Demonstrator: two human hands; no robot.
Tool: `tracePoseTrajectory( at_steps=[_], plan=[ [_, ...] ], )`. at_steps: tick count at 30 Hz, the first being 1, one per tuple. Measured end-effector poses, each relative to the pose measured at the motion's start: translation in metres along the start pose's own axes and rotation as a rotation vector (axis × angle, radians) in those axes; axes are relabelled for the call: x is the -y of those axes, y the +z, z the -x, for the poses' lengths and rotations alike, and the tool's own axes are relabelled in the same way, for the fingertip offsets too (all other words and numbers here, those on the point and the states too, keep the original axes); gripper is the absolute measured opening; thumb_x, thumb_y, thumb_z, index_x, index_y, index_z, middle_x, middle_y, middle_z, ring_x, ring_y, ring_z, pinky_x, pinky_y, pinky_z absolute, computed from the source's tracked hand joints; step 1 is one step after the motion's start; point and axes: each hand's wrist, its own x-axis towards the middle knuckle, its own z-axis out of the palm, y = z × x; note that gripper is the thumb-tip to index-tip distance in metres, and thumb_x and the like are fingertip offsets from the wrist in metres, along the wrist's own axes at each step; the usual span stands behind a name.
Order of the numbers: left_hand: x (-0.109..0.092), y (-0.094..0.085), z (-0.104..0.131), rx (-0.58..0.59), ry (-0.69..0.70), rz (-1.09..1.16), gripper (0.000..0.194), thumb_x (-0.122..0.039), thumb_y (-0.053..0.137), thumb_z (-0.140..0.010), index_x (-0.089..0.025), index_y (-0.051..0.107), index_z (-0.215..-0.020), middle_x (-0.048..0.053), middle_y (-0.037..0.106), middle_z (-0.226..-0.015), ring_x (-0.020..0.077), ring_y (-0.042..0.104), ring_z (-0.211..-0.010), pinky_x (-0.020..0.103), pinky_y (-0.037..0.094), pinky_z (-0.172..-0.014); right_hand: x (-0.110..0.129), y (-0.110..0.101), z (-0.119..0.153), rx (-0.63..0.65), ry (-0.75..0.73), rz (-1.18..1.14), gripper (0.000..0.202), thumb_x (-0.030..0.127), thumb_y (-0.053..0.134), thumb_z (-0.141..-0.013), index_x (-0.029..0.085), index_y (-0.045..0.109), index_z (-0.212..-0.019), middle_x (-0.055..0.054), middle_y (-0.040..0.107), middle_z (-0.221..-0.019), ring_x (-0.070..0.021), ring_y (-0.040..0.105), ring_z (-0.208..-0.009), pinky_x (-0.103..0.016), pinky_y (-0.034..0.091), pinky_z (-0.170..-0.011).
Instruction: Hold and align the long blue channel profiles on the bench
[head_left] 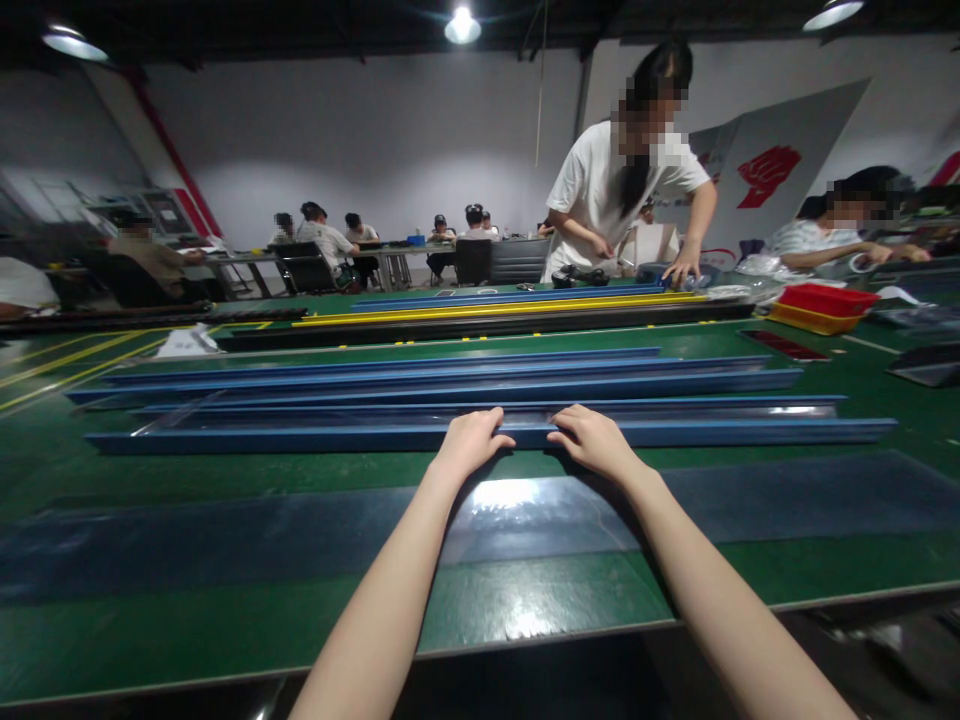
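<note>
A long blue channel strip (300, 440) with raised edges lies across the table in front of me. My left hand (474, 440) grips its near edge, fingers over the top and thumb on the front face. A short gap to the right, my right hand (596, 438) holds the same edge in a similar way. Clear film shows inside the channel. Nearer to me, beneath my forearms, a long flat transparent sheet (300, 530) is spread on the green tabletop (555, 600).
More blue channel strips (450, 385) lie just beyond, then a yellow strip (487, 308) and a black strip (420, 328). A red bin (825, 299) stands at the right. Across the table a person (630, 190) leans over with one hand on it; others sit farther back.
</note>
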Motion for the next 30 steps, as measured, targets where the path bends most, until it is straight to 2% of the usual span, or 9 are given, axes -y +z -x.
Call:
tracePoseTrajectory(
  at_steps=[5,11,16,19,30],
  plan=[
    [-0.001,0.000,0.000,-0.006,0.003,-0.012,0.023,-0.044,0.055,-0.078,-0.023,0.053,-0.087,0.002,0.066,-0.089,0.0195,0.061,-0.085,0.025,0.042,-0.068,0.001,-0.002,0.001,0.019,-0.012,0.074,0.026,0.037,0.041,-0.086,0.019,0.060,-0.081,-0.007,0.063,-0.086,-0.0179,0.055,-0.084,-0.025,0.037,-0.068],
    [-0.002,-0.001,0.001,-0.022,0.046,-0.067,0.021,-0.042,0.053,-0.080,-0.022,0.054,-0.087,0.004,0.065,-0.089,0.0206,0.060,-0.086,0.027,0.043,-0.070,0.002,-0.002,0.001,0.016,-0.037,0.111,0.026,0.037,0.039,-0.087,0.019,0.058,-0.080,-0.007,0.062,-0.084,-0.0183,0.055,-0.082,-0.025,0.035,-0.067],
    [-0.008,0.001,0.002,-0.043,0.121,-0.030,0.016,-0.030,0.053,-0.081,-0.021,0.053,-0.094,0.004,0.062,-0.096,0.0192,0.057,-0.094,0.028,0.042,-0.079,0.002,-0.002,0.002,0.011,-0.043,0.112,0.027,0.037,0.039,-0.087,0.019,0.058,-0.081,-0.007,0.062,-0.083,-0.0185,0.055,-0.081,-0.025,0.035,-0.066],
    [-0.013,0.002,0.002,-0.077,0.164,0.015,0.015,-0.026,0.053,-0.081,-0.021,0.052,-0.096,0.002,0.060,-0.097,0.0173,0.056,-0.093,0.027,0.043,-0.079,0.001,-0.001,0.002,0.001,-0.053,0.112,0.027,0.037,0.038,-0.088,0.019,0.058,-0.082,-0.007,0.062,-0.083,-0.0187,0.055,-0.081,-0.026,0.034,-0.066],
    [-0.018,0.003,0.002,-0.053,0.134,-0.016,0.014,-0.027,0.047,-0.085,-0.019,0.051,-0.096,0.004,0.063,-0.096,0.0177,0.058,-0.089,0.027,0.044,-0.076,0.002,-0.001,0.002,0.003,-0.050,0.119,0.028,0.037,0.038,-0.088,0.018,0.059,-0.086,-0.007,0.063,-0.084,-0.0184,0.056,-0.081,-0.025,0.035,-0.067]
  ],
)
